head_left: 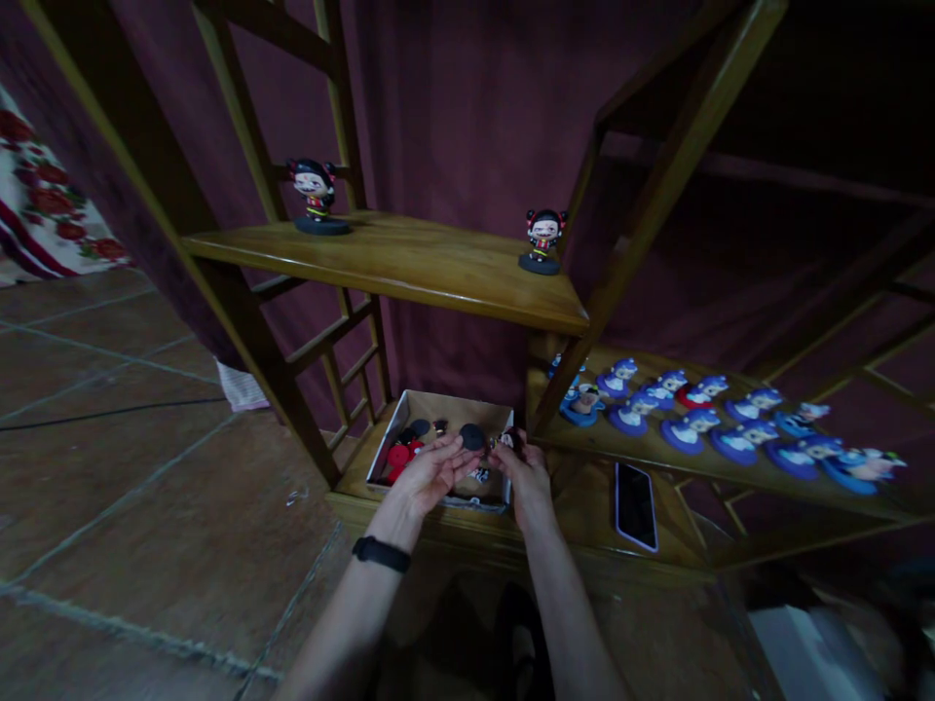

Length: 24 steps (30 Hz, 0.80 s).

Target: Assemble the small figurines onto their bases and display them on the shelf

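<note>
My left hand [438, 471], with a black band on its wrist, pinches a dark round base [471, 436] over a shallow cardboard box [459, 401]. Close beside it, my right hand [529, 477] has its fingers closed on a small dark-haired figurine [506, 442], partly hidden by the fingers. The base and the figurine are side by side; whether they touch, I cannot tell. Inside the box lie red pieces [399, 456], another dark disc [419, 427] and several small parts, some covered by my hands.
Two figurines on dark bases, one left [316, 195] and one right [543, 239], stand on the wooden shelf [409, 255] above the box. Several blue-and-purple figurines [691, 428] fill a lower shelf to the right. Below them lies a phone [636, 506]. Wooden posts flank the box.
</note>
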Tool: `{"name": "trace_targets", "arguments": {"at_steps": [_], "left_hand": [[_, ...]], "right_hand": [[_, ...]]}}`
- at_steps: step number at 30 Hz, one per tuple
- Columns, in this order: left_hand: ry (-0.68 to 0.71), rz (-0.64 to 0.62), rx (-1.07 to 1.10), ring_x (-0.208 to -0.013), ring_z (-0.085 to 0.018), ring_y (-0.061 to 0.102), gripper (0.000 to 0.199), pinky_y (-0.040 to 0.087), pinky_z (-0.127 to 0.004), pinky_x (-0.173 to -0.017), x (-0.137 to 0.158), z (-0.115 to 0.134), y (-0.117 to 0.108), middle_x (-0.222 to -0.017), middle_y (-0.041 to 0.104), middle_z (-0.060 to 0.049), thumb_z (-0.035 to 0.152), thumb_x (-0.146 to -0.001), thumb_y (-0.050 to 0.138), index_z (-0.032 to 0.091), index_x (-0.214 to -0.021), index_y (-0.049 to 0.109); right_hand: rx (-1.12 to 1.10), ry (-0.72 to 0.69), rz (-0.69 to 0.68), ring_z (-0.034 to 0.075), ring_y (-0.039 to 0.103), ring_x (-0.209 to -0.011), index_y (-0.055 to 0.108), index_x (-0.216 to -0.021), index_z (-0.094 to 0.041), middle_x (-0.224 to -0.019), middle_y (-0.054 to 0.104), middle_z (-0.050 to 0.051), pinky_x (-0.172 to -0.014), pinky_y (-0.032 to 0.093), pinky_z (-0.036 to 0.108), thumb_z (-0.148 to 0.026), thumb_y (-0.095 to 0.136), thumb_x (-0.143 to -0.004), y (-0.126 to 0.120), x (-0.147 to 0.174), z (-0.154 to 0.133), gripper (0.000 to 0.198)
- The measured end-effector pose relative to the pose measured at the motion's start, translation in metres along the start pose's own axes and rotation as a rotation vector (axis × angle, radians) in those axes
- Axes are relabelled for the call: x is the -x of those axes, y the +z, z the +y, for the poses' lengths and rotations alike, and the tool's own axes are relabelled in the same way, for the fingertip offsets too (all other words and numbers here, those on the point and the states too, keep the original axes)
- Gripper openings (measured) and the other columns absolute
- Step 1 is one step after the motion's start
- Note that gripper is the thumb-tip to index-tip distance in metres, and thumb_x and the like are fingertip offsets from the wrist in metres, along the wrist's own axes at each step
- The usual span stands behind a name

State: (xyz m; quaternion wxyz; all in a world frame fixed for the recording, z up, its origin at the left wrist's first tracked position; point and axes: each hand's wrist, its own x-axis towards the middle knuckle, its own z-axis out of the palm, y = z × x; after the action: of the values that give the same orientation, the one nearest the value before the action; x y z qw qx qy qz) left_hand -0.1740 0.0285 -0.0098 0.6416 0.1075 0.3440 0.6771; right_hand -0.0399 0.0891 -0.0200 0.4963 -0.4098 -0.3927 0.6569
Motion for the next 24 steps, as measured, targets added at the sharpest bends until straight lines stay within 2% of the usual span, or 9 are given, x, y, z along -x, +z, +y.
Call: {"name": "trace_targets", "arguments": {"at_steps": [7,11,16,24], "left_hand": [[0.008,0.027,-0.118,-0.079,-0.015,0.066,0.022,0.05,-0.035,-0.083,0.006,0.001,0.0,-0.088,0.069,-0.006,0.01,-0.07,0.068,0.016,-0.091,0.062],[0.014,0.035,-0.149,-0.076,-0.015,0.066,0.023,0.051,-0.032,-0.08,0.009,0.0,0.001,-0.083,0.069,-0.005,0.01,-0.068,0.07,0.014,-0.088,0.062],[0.015,0.073,-0.161,-0.072,-0.015,0.066,0.021,0.052,-0.029,-0.076,0.013,0.002,0.002,-0.079,0.069,-0.006,0.011,-0.068,0.07,0.013,-0.086,0.061],[0.024,0.11,-0.172,-0.07,-0.015,0.066,0.016,0.053,-0.026,-0.069,0.017,0.007,0.003,-0.073,0.068,-0.006,0.015,-0.068,0.071,0.012,-0.08,0.061]], "right_hand": [[0.042,-0.05,-0.041,0.016,0.062,-0.081,0.058,-0.101,-0.023,-0.088,0.067,-0.001,-0.069,0.052,0.027,-0.03,0.068,-0.063,0.006,0.008,-0.006,0.04],[0.052,-0.038,-0.062,0.015,0.062,-0.077,0.06,-0.097,-0.023,-0.083,0.067,-0.002,-0.068,0.051,0.027,-0.031,0.068,-0.061,0.012,0.011,-0.008,0.038],[0.024,-0.037,-0.087,0.016,0.062,-0.078,0.059,-0.098,-0.021,-0.087,0.066,0.0,-0.069,0.052,0.029,-0.031,0.07,-0.059,0.017,0.011,-0.002,0.041],[0.132,-0.14,-0.109,0.016,0.06,-0.079,0.059,-0.1,-0.019,-0.087,0.066,0.001,-0.07,0.051,0.028,-0.03,0.07,-0.06,0.02,0.007,0.005,0.043]]}}
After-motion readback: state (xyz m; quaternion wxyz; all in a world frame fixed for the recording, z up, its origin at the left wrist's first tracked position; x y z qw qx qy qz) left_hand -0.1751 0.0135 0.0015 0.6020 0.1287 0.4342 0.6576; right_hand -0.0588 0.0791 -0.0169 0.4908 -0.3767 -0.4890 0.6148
